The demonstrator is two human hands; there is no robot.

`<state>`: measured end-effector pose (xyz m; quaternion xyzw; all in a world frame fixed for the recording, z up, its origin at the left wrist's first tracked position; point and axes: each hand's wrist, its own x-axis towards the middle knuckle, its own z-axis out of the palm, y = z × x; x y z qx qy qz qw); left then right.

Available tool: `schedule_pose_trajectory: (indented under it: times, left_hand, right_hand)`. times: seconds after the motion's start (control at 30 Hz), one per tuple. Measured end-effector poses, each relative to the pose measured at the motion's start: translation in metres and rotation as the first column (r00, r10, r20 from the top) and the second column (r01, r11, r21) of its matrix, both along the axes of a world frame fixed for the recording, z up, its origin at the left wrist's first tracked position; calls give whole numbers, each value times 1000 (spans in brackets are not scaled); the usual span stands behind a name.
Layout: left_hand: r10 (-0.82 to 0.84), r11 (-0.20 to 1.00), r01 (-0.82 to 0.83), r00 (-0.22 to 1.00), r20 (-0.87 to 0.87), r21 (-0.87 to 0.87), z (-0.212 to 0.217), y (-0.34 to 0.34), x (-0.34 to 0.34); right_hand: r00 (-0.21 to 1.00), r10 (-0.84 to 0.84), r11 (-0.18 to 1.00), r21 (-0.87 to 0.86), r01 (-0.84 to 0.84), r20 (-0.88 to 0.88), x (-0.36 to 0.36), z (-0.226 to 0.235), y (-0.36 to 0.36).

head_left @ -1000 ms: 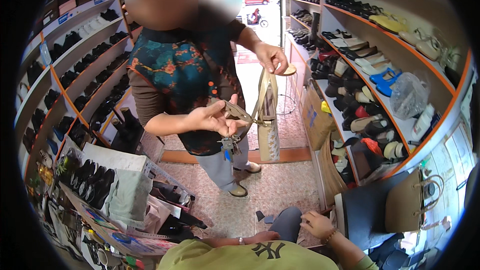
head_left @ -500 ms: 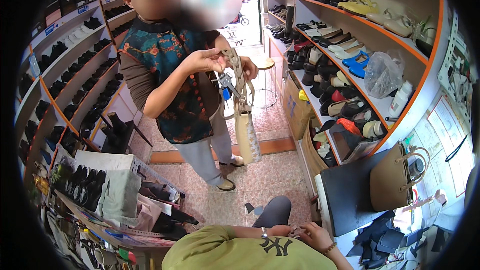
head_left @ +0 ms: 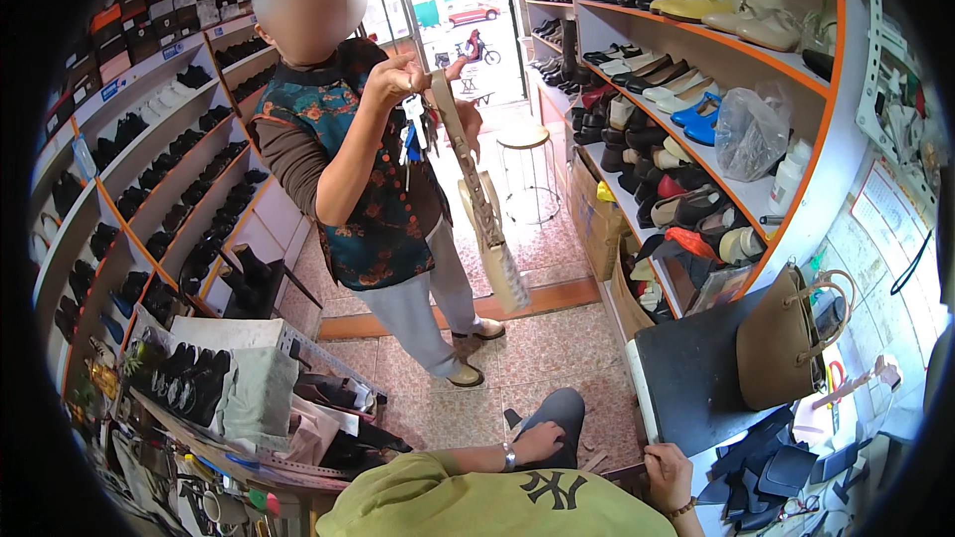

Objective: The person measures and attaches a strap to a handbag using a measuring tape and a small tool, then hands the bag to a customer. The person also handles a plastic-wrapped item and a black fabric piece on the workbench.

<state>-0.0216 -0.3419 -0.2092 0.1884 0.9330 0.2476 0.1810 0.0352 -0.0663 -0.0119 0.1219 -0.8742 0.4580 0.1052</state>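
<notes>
The left hand lies at 6 o'clock on the knee. Its grip is slack and holds nothing. The right hand, at 5 o'clock, sits at the near corner of the desk, with the fingers curled toward its edge. Whether that grip clasps the edge or only rests there cannot be told.

The desk is a small dark slab with a pale rim, matte and flat. It runs from the right hand toward 4 o'clock. A brown bag stands on its far side with its handles up, close to the edge.

The likeliest trouble is the bag. A push or lean on the desk corner could rock the slab and tip the bag off. The space is also tight, so an elbow swung toward 3 o'clock could knock shoes off the shelves.

At 12 o'clock a standing person's hand holds up a beige strap and a bunch of keys, well apart from both hands. The strap hangs loose, and its low end could swing into the stool behind it.
</notes>
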Motion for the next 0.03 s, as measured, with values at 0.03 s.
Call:
schedule_pose_trajectory:
  times: [0.03]
  left_hand:
    - [13,999,-15,999,-40,-43,-2,-2,-2]
  right_hand:
    - [1000,-7,1000,-4,7,3,2,-4,2]
